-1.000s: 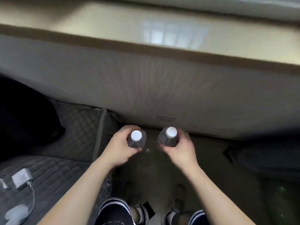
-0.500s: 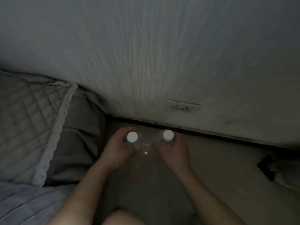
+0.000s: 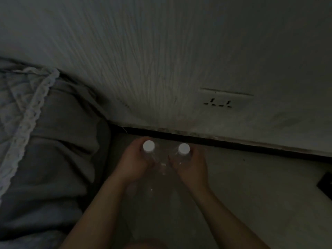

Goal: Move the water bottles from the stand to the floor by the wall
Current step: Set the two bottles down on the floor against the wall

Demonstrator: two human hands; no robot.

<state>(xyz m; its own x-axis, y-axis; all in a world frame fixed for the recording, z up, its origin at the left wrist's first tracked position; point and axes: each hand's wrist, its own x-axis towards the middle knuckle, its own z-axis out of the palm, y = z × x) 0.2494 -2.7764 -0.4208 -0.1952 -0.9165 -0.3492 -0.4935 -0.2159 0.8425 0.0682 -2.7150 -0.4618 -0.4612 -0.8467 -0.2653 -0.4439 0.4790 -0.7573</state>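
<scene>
Two clear water bottles with white caps stand upright side by side, close to the dark skirting at the foot of the wall. My left hand (image 3: 133, 163) grips the left bottle (image 3: 149, 146) just below its cap. Around the neck of the right bottle (image 3: 184, 149) my right hand (image 3: 190, 166) is curled. The dim light hides most of both clear bodies, and I cannot tell whether their bases touch the floor (image 3: 251, 194).
A textured pale wall (image 3: 161, 60) fills the upper view, with a power socket (image 3: 218, 103) low on it to the right. A grey quilted bedspread with a white braided edge (image 3: 36, 108) hangs on the left. A dark object (image 3: 326, 184) lies at the right edge.
The view has dropped closer to the floor and gone dark. Both hands have lowered the bottles toward the floor beside the skirting. Grips are unchanged.
</scene>
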